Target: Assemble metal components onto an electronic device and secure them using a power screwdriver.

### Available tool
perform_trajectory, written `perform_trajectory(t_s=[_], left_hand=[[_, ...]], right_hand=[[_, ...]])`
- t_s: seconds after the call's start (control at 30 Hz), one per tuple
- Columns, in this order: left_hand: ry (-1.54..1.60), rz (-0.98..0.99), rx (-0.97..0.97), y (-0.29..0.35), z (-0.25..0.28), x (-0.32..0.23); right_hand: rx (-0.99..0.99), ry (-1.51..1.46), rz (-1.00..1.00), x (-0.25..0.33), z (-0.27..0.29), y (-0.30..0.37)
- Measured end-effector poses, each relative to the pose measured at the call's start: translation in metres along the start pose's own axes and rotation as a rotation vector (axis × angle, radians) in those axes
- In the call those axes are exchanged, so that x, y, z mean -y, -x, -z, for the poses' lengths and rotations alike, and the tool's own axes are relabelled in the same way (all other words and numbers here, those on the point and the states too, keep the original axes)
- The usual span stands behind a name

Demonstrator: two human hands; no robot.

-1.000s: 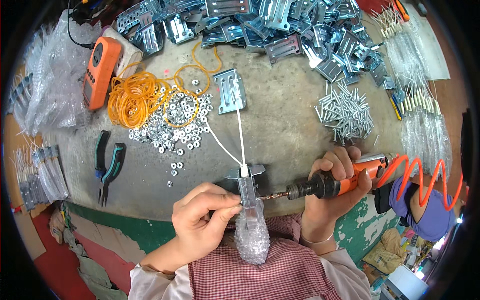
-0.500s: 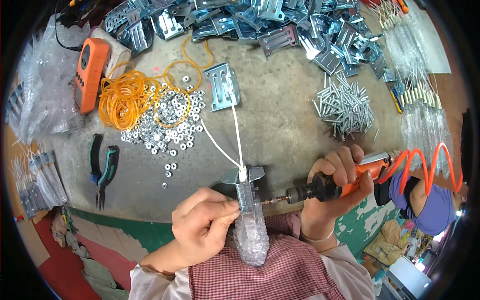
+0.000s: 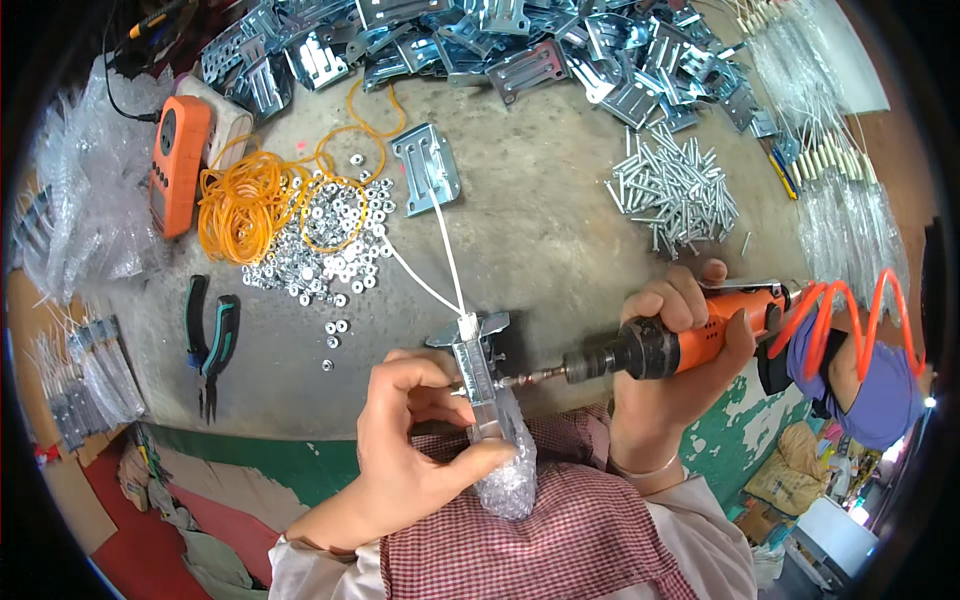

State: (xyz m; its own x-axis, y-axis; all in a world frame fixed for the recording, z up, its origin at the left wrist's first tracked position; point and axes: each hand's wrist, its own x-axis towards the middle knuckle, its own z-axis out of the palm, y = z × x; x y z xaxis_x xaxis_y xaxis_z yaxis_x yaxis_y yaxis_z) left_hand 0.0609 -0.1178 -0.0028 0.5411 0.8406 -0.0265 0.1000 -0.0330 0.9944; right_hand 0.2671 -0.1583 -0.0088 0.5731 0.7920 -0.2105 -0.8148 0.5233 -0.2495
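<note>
My left hand (image 3: pixel 415 445) grips a narrow metal part (image 3: pixel 476 372) whose lower end is wrapped in bubble wrap (image 3: pixel 506 480). The thumb presses on the wrap, and the fingers curl beside the metal. On the part's left side a small screw end or nut (image 3: pixel 459 391) sticks out near those fingers. My right hand (image 3: pixel 670 345) is closed round an orange and black power driver (image 3: pixel 700 340). Its bit (image 3: pixel 538 376) points left and meets a screw at the part's right side. Two white wires (image 3: pixel 449 255) rise from the part; one reaches a slotted metal bracket (image 3: pixel 426 170).
Left of centre lie loose nuts (image 3: pixel 340 225), yellow tubing (image 3: pixel 240 210), pliers (image 3: pixel 212 345) and an orange device (image 3: pixel 180 165). Screws (image 3: pixel 675 190) are heaped at right, metal brackets (image 3: pixel 460 40) at the back. A coiled red hose (image 3: pixel 850 310) trails from the driver. Another person (image 3: pixel 855 390) is at far right.
My left fingers have loosened from their pinch on the metal, and the thumb has moved down onto the bubble wrap. The screw end at the left side now shows. The driver stays at the part.
</note>
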Motion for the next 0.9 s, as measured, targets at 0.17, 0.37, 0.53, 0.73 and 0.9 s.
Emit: perform_trajectory(t_s=[0.17,0.37,0.53,0.73,0.9], left_hand=[[0.051,0.195,0.007,0.011,0.004,-0.001],[0.041,0.283,0.090,0.014,0.008,-0.010],[0.061,0.311,0.086,0.013,0.008,-0.010],[0.033,0.326,0.097,0.012,0.008,-0.008],[0.037,0.272,0.109,0.021,0.010,-0.002]], right_hand=[[-0.064,0.313,0.093,0.010,0.004,0.003],[-0.081,0.384,0.082,0.001,0.002,0.009],[-0.092,0.447,0.082,-0.003,0.000,0.009],[-0.151,0.460,0.044,-0.001,-0.005,0.007],[-0.220,0.422,-0.036,-0.002,-0.009,0.007]])
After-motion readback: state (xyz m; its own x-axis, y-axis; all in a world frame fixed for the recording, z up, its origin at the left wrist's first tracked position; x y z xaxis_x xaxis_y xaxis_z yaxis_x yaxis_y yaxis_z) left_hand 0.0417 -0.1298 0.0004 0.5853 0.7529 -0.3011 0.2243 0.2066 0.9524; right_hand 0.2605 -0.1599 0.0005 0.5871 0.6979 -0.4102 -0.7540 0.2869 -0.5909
